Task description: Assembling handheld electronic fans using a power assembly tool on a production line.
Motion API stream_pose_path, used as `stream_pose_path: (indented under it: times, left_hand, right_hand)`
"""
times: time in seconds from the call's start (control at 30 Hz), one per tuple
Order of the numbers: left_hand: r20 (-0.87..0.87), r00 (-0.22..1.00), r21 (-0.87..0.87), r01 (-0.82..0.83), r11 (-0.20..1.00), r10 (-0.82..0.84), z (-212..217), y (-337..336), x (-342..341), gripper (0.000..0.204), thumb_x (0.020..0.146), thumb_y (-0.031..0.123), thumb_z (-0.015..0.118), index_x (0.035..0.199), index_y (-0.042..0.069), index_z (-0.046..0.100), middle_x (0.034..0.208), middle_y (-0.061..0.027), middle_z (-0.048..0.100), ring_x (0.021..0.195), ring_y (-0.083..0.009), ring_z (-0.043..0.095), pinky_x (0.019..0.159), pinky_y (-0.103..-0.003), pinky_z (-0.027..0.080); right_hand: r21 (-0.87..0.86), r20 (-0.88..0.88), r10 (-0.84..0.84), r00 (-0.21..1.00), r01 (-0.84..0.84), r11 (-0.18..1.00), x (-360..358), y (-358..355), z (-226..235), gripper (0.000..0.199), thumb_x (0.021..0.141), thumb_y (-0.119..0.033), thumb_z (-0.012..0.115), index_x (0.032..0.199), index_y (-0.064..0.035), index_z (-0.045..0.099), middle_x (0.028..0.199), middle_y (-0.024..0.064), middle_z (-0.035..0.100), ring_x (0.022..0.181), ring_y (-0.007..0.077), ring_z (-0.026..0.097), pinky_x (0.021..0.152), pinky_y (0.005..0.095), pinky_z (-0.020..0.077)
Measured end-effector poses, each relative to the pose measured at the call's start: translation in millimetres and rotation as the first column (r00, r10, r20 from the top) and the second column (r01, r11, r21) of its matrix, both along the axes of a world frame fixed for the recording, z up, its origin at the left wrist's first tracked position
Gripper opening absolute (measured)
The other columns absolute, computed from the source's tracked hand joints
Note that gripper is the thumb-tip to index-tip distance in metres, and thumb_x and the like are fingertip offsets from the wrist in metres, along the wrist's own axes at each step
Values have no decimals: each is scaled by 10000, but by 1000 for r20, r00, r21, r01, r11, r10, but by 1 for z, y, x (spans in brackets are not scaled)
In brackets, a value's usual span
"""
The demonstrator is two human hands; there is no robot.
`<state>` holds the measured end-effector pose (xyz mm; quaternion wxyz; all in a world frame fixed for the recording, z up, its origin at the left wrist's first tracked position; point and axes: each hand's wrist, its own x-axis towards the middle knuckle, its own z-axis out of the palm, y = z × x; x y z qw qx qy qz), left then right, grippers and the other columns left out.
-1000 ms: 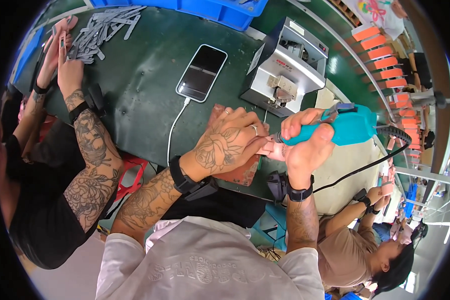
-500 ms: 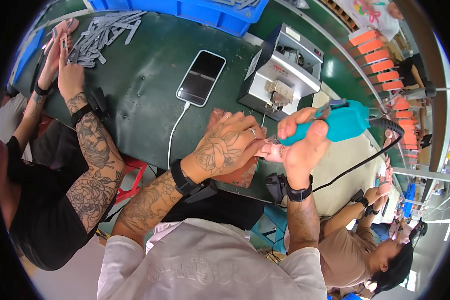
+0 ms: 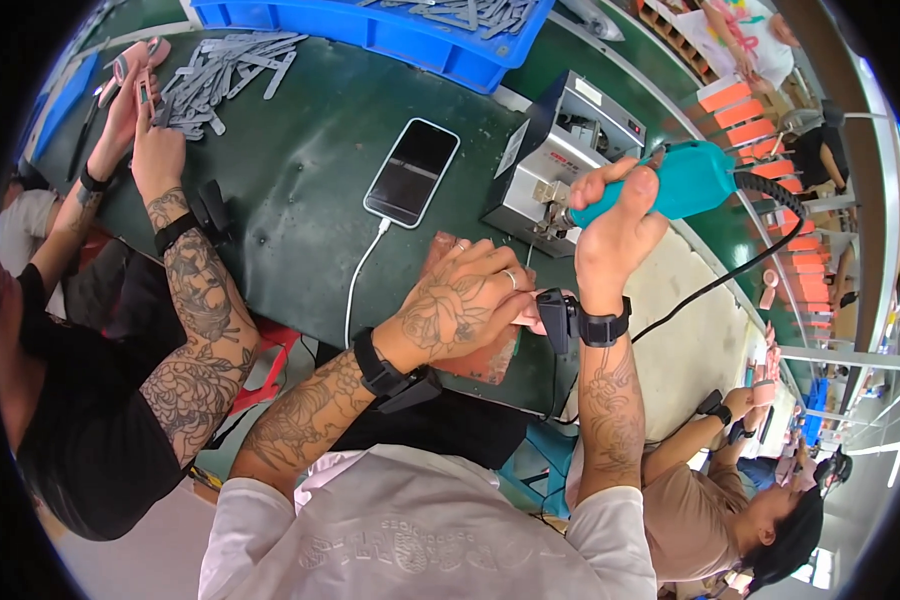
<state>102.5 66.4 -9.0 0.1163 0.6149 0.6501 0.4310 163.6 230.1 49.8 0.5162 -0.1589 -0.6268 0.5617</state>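
Note:
My right hand (image 3: 615, 225) grips a teal electric screwdriver (image 3: 670, 185), raised with its tip pointing left toward a small grey metal box machine (image 3: 560, 160). A black cable runs from the tool's back end off to the right. My left hand (image 3: 465, 305) rests closed over a small pink part (image 3: 526, 318) on a reddish-brown block (image 3: 485, 350) at the near edge of the dark green bench (image 3: 300, 190). The part is mostly hidden under my fingers.
A phone (image 3: 412, 172) with a white cable lies on the bench. To my left a person's hands (image 3: 140, 110) work beside a heap of grey strips (image 3: 225, 65). A blue bin (image 3: 400, 30) stands at the back. Another person (image 3: 750, 500) sits at the lower right.
My right hand has lifted the teal screwdriver up and away from the part under my left hand, toward the grey machine. My left hand has stayed on the block.

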Motion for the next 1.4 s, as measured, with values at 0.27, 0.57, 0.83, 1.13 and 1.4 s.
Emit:
stream_pose_path:
  times: [0.27, 0.57, 0.83, 1.13, 1.4]
  left_hand:
    - [53, 998, 12, -14, 1000, 13, -7, -3, -6, 171, 928, 186, 689, 1073, 100, 717, 1026, -67, 649, 978, -304, 603, 914, -440, 453]
    - [51, 998, 35, -24, 999, 22, -5, -2, -5, 157, 916, 162, 707, 1049, 82, 730, 1021, -66, 663, 955, -290, 611, 881, -424, 461]
    - [94, 995, 61, -40, 997, 34, -10, -3, -7, 165, 905, 151, 712, 1055, 89, 735, 1026, -52, 673, 930, -282, 618, 853, -426, 461]
    - [-113, 989, 20, -98, 995, 99, -8, 1, 8, 125, 905, 263, 711, 956, 149, 726, 1039, 16, 599, 979, -232, 559, 892, -422, 453]
    - [-22, 999, 58, -39, 998, 40, -15, -6, 1, 218, 954, 309, 673, 1028, 110, 724, 1102, -33, 607, 1013, -251, 559, 893, -393, 469]
  right_hand:
    - [-155, 122, 12, 992, 7, 988, 35, -35, 7, 592, 1015, -624, 556, 895, -49, 480, 655, 60, 474, 561, 194, 486, 555, 344, 440]
    - [-124, 97, 121, 988, -109, 986, 74, -63, 6, 668, 951, -705, 583, 895, -55, 441, 627, 61, 458, 517, 181, 438, 503, 331, 394]
    - [-217, 53, 223, 973, -207, 954, 71, -58, -13, 629, 943, -657, 634, 920, -50, 470, 637, 65, 475, 527, 185, 447, 504, 337, 396]
    - [-199, -20, 156, 988, -157, 967, 87, -53, -27, 665, 879, -662, 718, 898, -53, 452, 637, 39, 463, 527, 157, 475, 496, 284, 417]
    - [-73, 45, 138, 989, -134, 988, 79, -63, -27, 665, 970, -688, 572, 937, -32, 467, 694, 41, 475, 609, 146, 478, 559, 276, 395]
